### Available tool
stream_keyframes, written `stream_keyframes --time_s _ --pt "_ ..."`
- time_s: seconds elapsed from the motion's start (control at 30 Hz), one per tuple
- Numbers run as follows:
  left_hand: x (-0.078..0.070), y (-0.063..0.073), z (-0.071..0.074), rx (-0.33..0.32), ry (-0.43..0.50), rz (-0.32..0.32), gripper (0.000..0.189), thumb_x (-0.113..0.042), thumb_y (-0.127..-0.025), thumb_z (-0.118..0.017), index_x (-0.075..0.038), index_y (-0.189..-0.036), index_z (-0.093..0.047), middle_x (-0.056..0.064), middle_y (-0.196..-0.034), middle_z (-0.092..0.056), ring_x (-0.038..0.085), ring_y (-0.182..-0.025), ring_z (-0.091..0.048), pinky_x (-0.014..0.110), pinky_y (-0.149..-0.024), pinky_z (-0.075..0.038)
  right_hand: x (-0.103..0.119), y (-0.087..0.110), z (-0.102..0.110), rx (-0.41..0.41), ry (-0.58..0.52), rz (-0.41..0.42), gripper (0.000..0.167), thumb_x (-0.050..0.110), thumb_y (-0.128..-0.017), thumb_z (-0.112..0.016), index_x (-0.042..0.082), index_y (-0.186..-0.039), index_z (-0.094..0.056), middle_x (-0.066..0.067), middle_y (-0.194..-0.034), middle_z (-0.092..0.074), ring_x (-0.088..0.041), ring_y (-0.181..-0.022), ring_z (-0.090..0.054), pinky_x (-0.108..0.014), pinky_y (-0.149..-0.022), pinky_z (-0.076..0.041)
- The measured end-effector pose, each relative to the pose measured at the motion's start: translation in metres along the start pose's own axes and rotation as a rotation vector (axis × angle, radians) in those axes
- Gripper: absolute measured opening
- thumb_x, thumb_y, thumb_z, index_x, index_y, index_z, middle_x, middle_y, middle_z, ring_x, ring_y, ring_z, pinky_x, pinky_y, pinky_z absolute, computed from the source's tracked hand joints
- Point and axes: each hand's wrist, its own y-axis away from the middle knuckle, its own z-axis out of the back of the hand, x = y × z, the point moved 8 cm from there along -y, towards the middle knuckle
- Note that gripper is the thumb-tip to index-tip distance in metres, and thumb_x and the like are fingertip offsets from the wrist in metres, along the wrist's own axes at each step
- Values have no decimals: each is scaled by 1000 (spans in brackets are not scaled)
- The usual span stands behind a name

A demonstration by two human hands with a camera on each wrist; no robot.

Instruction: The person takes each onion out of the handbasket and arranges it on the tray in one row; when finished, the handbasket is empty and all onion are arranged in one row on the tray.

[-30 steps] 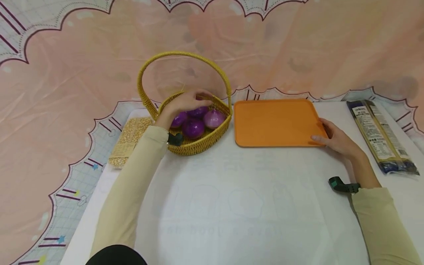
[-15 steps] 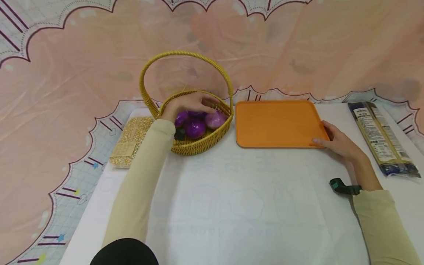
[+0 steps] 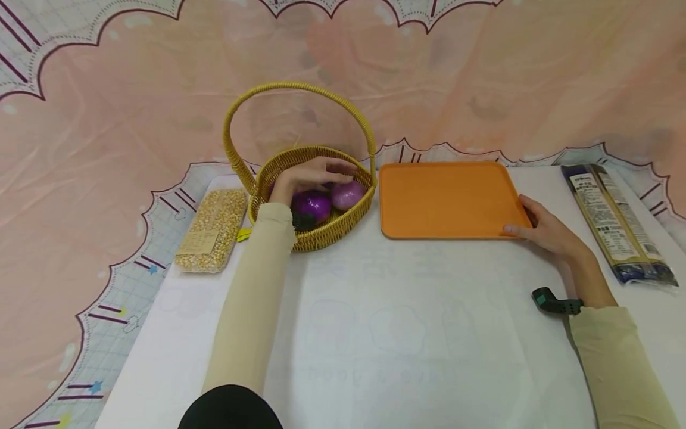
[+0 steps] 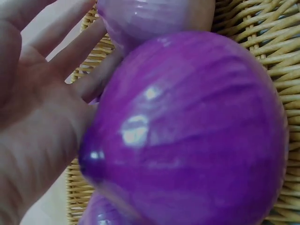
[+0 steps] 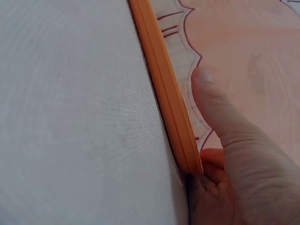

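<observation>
My left hand (image 3: 316,173) is inside the yellow wicker basket (image 3: 321,238), above several purple onions. In the left wrist view its fingers (image 4: 79,61) are spread, with the tips partly hidden behind a dark purple onion (image 4: 187,131) and a paler onion (image 4: 154,18). The paler onion (image 3: 347,195) lies at the basket's right side, just below the fingertips in the head view. My right hand (image 3: 552,229) rests at the right end of the orange tray (image 3: 450,199). Its fingers touch the tray's edge, while the thumb (image 5: 213,103) extends straight above the rim.
A clear bag of corn kernels (image 3: 214,229) lies left of the basket, and a small yellow piece (image 3: 243,233) shows between them. A long printed packet (image 3: 616,220) lies at the far right. The basket's tall handle (image 3: 297,86) arches over the onions. A patterned cloth hangs behind.
My left hand has moved right and lower into the basket, its forearm shifting right and uncovering more of the corn bag. The right hand and tray have stayed put.
</observation>
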Motion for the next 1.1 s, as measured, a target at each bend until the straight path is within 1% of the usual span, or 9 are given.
stream_keyframes --time_s 0.1,0.2,0.33,0.43,0.57,0.7,0.87,1.0,1.1 --pt "2 -1 -1 14 10 7 49 -25 -94 -62 -15 -141 -50 1 -144 -49 21 -127 -50 48 -109 -41 2 0 1 0 11 3 103 42 -92 -63 5 -154 11 -22 -161 12 -44 -149 6 -62 -118 -3" --pt "3 -3 -2 38 7 1 49 -21 -94 -62 -12 -141 -49 4 -144 -49 21 -125 -50 46 -108 -42 3 1 2 1 19 -5 105 43 -91 -64 5 -154 10 -22 -161 12 -45 -149 6 -63 -118 -3" --pt "5 -4 -3 55 -79 -8 51 -21 -92 -65 -11 -140 -51 5 -142 -52 17 -124 -51 37 -110 -40 2 0 4 -6 23 1 105 42 -91 -65 3 -154 10 -24 -161 10 -46 -148 5 -63 -117 -4" --pt "8 -5 -4 71 -147 -9 54 -24 -90 -68 -14 -140 -51 3 -143 -52 15 -128 -48 35 -114 -36 0 -1 3 -10 17 1 106 42 -90 -66 2 -154 10 -24 -161 10 -46 -148 5 -62 -117 -5" --pt "11 -6 -6 88 -181 13 58 -26 -89 -70 -17 -142 -50 1 -146 -48 16 -130 -46 37 -116 -33 -1 -2 2 -9 12 3 107 40 -90 -68 4 -154 9 -23 -161 11 -44 -149 5 -61 -118 -4" --pt "12 -5 -6 92 -222 36 62 -27 -87 -72 -20 -143 -47 3 -148 -45 20 -131 -45 40 -117 -31 1 -3 2 0 35 18 106 39 -90 -68 5 -154 10 -23 -161 11 -44 -149 5 -62 -118 -3" --pt "10 -5 -10 125 -313 57 72 -31 -83 -76 -24 -146 -43 5 -150 -40 23 -134 -40 43 -117 -29 0 -4 1 13 52 19 108 38 -89 -68 5 -154 11 -23 -161 12 -45 -149 6 -62 -118 -2" --pt "7 -5 -12 137 -397 79 77 -36 -79 -79 -27 -146 -42 5 -151 -38 23 -135 -39 44 -116 -30 -2 -5 0 9 50 8 108 38 -89 -69 6 -154 11 -23 -161 11 -44 -149 5 -62 -118 -3" --pt "4 -6 -11 123 -427 75 75 -38 -78 -79 -26 -144 -45 5 -148 -41 23 -131 -43 43 -114 -34 -3 -4 0 8 51 4 108 39 -89 -69 6 -154 11 -23 -161 12 -45 -149 6 -63 -118 -3"
